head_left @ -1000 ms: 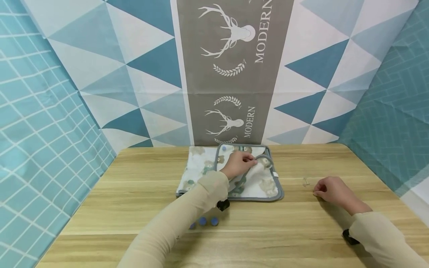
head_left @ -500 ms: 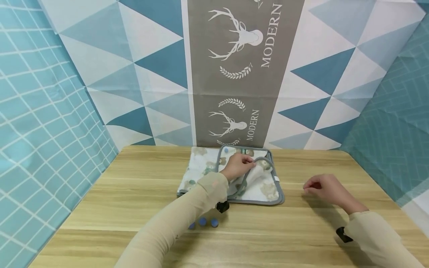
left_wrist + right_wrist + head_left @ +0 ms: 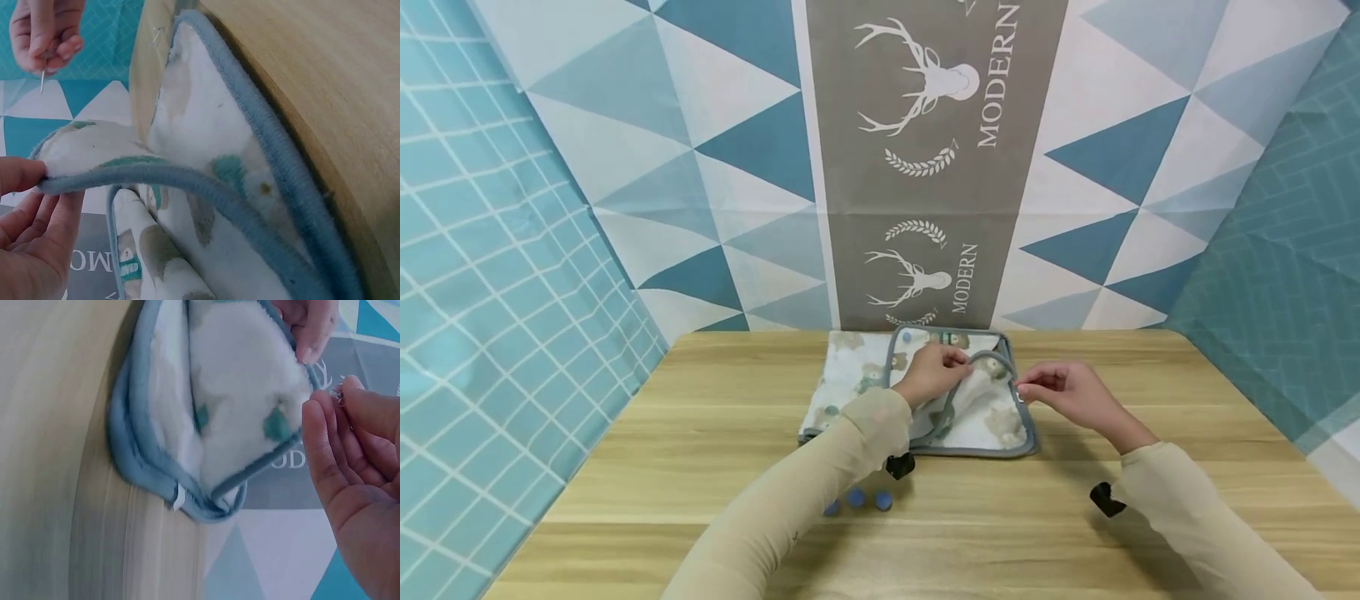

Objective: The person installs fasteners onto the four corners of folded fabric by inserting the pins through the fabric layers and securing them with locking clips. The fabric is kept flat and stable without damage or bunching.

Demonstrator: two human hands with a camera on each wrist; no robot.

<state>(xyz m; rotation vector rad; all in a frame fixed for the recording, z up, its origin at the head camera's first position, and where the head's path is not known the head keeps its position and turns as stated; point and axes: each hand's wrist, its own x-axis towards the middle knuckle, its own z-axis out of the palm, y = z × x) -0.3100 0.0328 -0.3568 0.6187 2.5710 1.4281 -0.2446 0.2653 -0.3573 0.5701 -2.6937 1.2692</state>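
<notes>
A folded white blanket with bear prints and blue-grey edging lies at the back of the table. My left hand pinches its raised edge between thumb and fingers, lifting a flap that curls over. Just right of that flap, my right hand pinches a small pin; in the left wrist view its metal shaft points down. The right wrist view shows its clear end between thumb and fingertips. The pin looks apart from the edging in the left wrist view. A small blue disc shows at the blanket's far left corner.
Several small blue discs, such as one blue disc, lie near the left forearm on the wooden table. A white tag sticks out of the blanket's edge. Patterned wall sheets stand behind and at both sides.
My right hand has picked up the small clear item from the table at right and moved left to the blanket's right edge. The left hand stays, holding the flap.
</notes>
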